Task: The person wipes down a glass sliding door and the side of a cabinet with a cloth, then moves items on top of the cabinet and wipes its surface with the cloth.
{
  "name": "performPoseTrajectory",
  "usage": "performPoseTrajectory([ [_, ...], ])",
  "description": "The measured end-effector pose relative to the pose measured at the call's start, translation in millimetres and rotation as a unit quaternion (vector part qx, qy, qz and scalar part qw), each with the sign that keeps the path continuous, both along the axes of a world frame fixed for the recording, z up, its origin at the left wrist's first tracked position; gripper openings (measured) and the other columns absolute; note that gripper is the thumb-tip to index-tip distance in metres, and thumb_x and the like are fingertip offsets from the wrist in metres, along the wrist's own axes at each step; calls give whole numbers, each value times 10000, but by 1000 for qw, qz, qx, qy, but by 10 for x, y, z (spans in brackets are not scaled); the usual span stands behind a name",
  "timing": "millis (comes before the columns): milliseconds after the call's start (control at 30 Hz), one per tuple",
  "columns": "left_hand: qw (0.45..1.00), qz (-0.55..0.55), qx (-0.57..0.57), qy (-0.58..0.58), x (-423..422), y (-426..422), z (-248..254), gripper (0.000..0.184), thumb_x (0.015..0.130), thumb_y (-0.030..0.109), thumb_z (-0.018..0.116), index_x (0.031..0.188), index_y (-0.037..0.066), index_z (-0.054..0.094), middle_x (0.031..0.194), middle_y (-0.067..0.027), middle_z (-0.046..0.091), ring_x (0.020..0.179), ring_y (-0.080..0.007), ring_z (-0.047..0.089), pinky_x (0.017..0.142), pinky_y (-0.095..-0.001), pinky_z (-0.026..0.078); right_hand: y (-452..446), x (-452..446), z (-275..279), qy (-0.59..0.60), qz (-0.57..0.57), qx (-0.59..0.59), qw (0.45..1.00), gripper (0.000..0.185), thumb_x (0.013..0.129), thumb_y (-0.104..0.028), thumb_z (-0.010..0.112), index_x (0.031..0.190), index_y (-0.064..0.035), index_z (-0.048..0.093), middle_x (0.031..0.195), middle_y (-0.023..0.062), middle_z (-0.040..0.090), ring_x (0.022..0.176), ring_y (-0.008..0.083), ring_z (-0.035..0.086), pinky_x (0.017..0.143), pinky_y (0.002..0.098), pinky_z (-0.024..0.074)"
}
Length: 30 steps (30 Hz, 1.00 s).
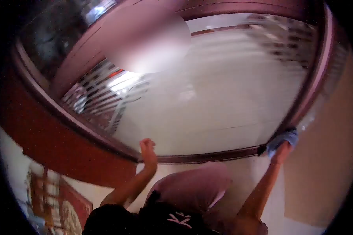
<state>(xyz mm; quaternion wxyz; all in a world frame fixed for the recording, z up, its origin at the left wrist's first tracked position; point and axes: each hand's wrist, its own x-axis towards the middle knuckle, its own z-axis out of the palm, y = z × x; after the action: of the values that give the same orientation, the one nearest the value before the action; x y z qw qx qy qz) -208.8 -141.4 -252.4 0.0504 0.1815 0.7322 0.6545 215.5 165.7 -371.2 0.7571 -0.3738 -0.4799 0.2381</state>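
Note:
My right hand (281, 153) grips a crumpled blue cloth (282, 140) at the lower right corner of a dark reddish-brown frame (208, 157). Cloth and frame appear to touch there. The frame surrounds a large, pale, shiny pane (223, 102) that looks like glass, streaked with reflections and blur. My left hand (148, 148) is raised near the pane's lower left edge. Its fingers are loosely bent and a little apart, with nothing visible in them. Whether it touches the pane I cannot tell.
A reddish-brown panel (78, 145) runs along the left below the frame. At lower left is a patterned item (53, 199) with red and brown areas. My bent knee (196, 182) is close beneath the bottom frame edge. A beige surface (317, 168) extends on the right.

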Motion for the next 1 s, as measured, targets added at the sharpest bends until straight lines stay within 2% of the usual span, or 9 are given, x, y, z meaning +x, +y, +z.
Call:
performPoseTrajectory([
  [133,968,215,-36,123,-2239,-1140,-554,355,987,317,442,1158,9,487,1065,-100,535,996,-230,519,907,-347,404,-87,-192,353,63,37,-110,991,271,959,-285,500,1089,-66,591,1078,37,565,1023,203,523,935,362,429],
  [200,945,262,-24,192,-2693,-1274,-229,545,991,420,441,1328,-7,472,1253,-152,542,1140,-277,510,1017,-364,373,-74,-306,252,139,52,-188,971,293,953,-277,484,1114,-58,591,1104,42,561,1029,192,522,916,353,437],
  [367,976,150,157,38,-2503,-1339,166,724,978,552,396,1457,11,353,1460,-146,406,1299,-294,415,1111,-359,281,163,397,-515,77,-2,-184,980,296,937,-296,476,1081,-71,605,1025,26,577,912,162,527,803,321,458],
  [533,961,244,132,-14,-2928,-1388,18,722,952,565,440,1433,29,395,1413,-112,458,1251,-281,453,1077,-390,328,111,289,-211,86,50,-191,976,271,933,-300,498,1063,-93,615,931,-11,575,822,120,519,719,289,444],
  [633,979,101,175,9,-2926,-1372,95,679,949,554,452,1397,44,447,1397,-103,466,1221,-295,467,1055,-436,356,-51,211,14,-60,19,-91,994,274,939,-307,516,1082,-97,619,953,-12,581,851,115,518,748,291,447],
  [667,978,88,185,-36,-2843,-1346,171,691,948,562,451,1415,53,431,1419,-106,444,1250,-298,445,1076,-445,336,284,475,-1079,-112,-125,-266,949,411,925,-290,545,1264,-60,578,1183,88,621,1015,203,574,883,364,476],
  [767,988,105,111,21,-2808,-1250,290,778,927,610,470,1481,78,345,1510,-116,347,1336,-305,368,1118,-461,284,-291,-100,400,29,-27,-248,968,229,869,-114,546,1060,-54,659,1003,71,652,949,190,571,856,349,468],
  [800,987,129,89,30,-2890,-1215,280,786,921,616,478,1481,81,343,1508,-115,348,1327,-301,373,1108,-456,289,-302,-184,428,62,28,-95,993,197,852,-43,501,982,-69,647,962,30,624,916,166,556,832,317,460],
  [1000,987,147,39,44,-2897,-1150,373,836,884,648,526,1482,98,329,1497,-111,358,1269,-274,404,1050,-428,322,-390,-336,611,133,38,-220,966,232,839,-3,458,961,-75,641,968,5,619,941,144,546,870,290,430],
])
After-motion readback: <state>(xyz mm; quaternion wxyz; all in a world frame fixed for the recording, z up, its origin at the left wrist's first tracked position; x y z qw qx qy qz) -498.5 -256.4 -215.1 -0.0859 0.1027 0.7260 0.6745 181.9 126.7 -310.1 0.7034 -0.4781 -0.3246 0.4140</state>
